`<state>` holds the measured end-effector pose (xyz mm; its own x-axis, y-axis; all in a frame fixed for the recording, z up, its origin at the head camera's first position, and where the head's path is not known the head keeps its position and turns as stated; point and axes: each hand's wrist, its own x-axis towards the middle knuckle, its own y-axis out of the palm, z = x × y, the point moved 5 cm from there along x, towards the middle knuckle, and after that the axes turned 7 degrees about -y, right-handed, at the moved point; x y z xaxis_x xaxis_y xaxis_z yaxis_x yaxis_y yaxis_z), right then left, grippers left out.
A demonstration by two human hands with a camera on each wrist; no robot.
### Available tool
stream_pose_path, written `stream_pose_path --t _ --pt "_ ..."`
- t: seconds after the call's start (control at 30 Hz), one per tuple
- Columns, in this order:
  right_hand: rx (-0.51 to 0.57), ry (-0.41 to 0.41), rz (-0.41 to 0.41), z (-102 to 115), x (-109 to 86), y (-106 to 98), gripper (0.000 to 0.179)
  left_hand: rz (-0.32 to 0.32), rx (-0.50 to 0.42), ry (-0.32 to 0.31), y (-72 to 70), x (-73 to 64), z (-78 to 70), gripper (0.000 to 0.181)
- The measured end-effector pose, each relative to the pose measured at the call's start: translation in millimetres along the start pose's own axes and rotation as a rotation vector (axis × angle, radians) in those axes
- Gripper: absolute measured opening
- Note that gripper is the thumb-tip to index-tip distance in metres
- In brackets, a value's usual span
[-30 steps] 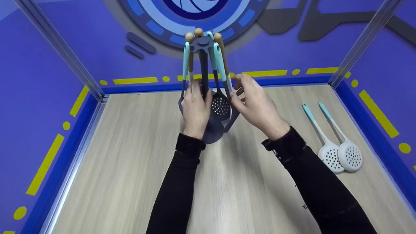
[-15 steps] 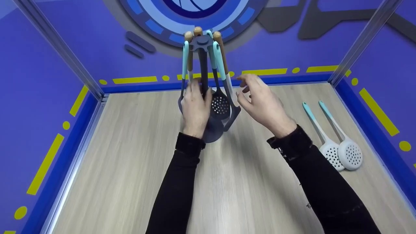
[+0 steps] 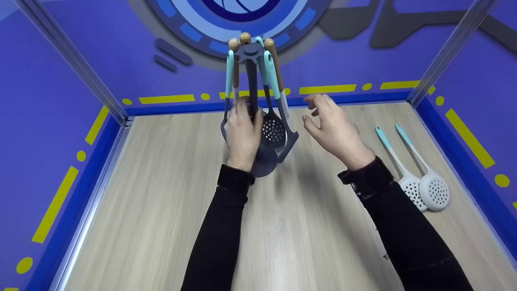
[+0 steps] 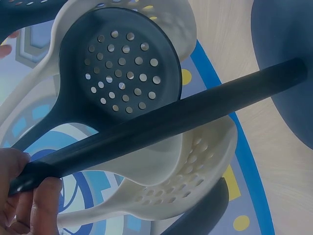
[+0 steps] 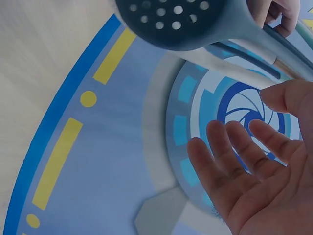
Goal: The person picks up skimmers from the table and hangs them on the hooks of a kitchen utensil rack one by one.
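A dark utensil stand [image 3: 251, 51] stands upright near the back wall, hung around with several kitchen utensils with mint or wooden handles. My left hand [image 3: 242, 137] grips its central pole [image 4: 146, 132], fingers and thumb around it in the left wrist view. Beside the pole hang a dark skimmer [image 4: 122, 68] and a white perforated utensil [image 4: 215, 166]. A dark angled utensil head [image 3: 288, 145] hangs at the stand's right side. To the right, apart from the stand, my right hand [image 3: 337, 131] holds nothing; its fingers [image 5: 244, 152] are loosely bent in the right wrist view.
Two white skimmers with mint handles lie overlapping on the right of the wooden table [image 3: 169, 210], the right-hand skimmer [image 3: 435, 192] partly over the other skimmer [image 3: 412, 188]. Blue patterned walls [image 3: 404, 68] enclose the table at the back and both sides.
My right hand has let go of a white-and-wooden utensil handle on the stand and moved off to the right. My left hand keeps its grip on the pole.
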<state>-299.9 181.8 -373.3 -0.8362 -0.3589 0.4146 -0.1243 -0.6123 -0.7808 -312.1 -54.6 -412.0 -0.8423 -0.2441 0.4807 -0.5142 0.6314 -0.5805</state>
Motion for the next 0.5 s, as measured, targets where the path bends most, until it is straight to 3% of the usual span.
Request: stream_pose_path --t 0.5 --pt "-0.016 0.1 0.047 -31 -12.4 3 0.043 -0.004 0.001 0.002 -0.1 0.8 -0.4 0.041"
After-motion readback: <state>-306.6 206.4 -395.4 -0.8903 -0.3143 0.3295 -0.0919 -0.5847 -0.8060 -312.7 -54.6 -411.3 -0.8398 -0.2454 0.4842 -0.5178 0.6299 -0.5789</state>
